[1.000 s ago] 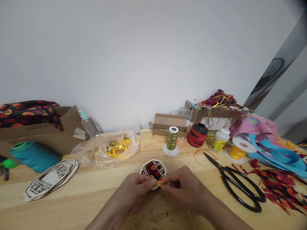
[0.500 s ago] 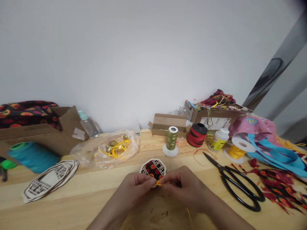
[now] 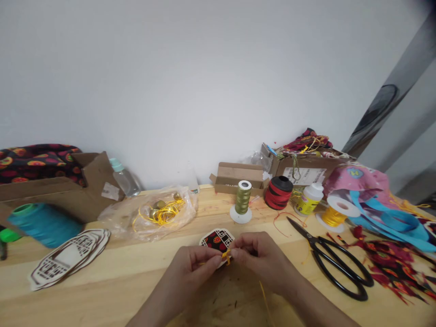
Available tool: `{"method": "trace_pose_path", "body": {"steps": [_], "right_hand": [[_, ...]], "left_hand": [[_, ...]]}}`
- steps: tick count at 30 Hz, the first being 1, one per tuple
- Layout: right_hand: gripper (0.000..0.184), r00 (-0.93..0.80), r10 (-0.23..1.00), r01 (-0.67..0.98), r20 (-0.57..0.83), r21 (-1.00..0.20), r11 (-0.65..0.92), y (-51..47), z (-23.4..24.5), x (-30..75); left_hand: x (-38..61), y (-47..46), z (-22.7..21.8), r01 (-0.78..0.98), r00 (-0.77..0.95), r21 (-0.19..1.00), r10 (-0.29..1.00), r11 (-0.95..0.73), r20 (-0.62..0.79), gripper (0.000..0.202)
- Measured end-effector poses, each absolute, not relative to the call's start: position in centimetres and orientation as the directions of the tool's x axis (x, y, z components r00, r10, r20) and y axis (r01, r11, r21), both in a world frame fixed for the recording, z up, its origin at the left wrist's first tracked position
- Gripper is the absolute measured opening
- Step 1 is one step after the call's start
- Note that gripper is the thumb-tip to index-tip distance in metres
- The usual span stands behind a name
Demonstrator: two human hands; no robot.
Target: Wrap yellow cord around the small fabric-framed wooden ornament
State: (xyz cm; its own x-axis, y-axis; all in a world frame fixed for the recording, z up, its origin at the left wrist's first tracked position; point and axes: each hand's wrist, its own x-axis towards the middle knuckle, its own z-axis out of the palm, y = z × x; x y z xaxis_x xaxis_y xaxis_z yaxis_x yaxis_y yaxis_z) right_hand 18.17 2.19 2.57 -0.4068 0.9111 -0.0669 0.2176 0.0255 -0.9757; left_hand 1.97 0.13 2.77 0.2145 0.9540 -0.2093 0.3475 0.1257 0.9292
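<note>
Both hands meet low in the middle of the wooden table (image 3: 143, 268). My left hand (image 3: 194, 268) and my right hand (image 3: 260, 259) each pinch a thin yellow cord (image 3: 226, 256) between their fingertips, right at the near edge of a small ornament (image 3: 217, 238) with a white fretwork frame over black and red fabric. The ornament lies just beyond the fingers. A loose end of the yellow cord trails down toward me under the right wrist.
Black scissors (image 3: 335, 263) lie right of the hands. Behind stand an olive thread spool (image 3: 242, 200), a red and black spool (image 3: 278, 191), a glue bottle (image 3: 309, 198) and a gold cord reel (image 3: 335, 212). At left are fretwork cutouts (image 3: 68, 256), a teal spool (image 3: 42, 222) and a plastic bag of bells (image 3: 156, 211).
The hands have stayed together on the cord, the fingers working it slightly; the cord's knot sits a bit higher against the ornament. The view has shifted a little.
</note>
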Motion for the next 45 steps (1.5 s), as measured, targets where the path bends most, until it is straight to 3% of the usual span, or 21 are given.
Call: {"method": "trace_pose_path", "body": {"steps": [6, 12, 24, 35, 45], "right_hand": [[0.013, -0.416, 0.897, 0.386, 0.152, -0.864, 0.325, 2.1, 1.7, 18.2], [0.013, -0.449, 0.826, 0.355, 0.339, -0.781, 0.514, 1.9, 2.1, 18.1], [0.017, -0.284, 0.946, 0.313, 0.155, -0.918, 0.244, 2.0, 1.0, 17.4], [0.015, -0.375, 0.913, 0.318, 0.162, -0.902, 0.291, 1.7, 1.3, 17.3], [0.016, -0.320, 0.932, 0.316, 0.168, -0.909, 0.272, 1.7, 1.3, 17.5]], "left_hand": [[2.0, 0.1, 2.5, 0.429, 0.212, 0.901, 0.964, 0.058, -0.163, 0.028], [2.3, 0.0, 2.8, 0.397, 0.225, 0.917, 0.964, 0.043, -0.143, 0.031], [2.7, -0.4, 2.3, 0.446, 0.232, 0.895, 0.969, -0.033, -0.080, 0.032], [2.9, -1.0, 2.2, 0.416, 0.168, 0.909, 0.979, 0.039, -0.119, 0.023], [2.8, -1.1, 2.4, 0.551, 0.184, 0.821, 0.981, -0.149, 0.054, 0.023]]}}
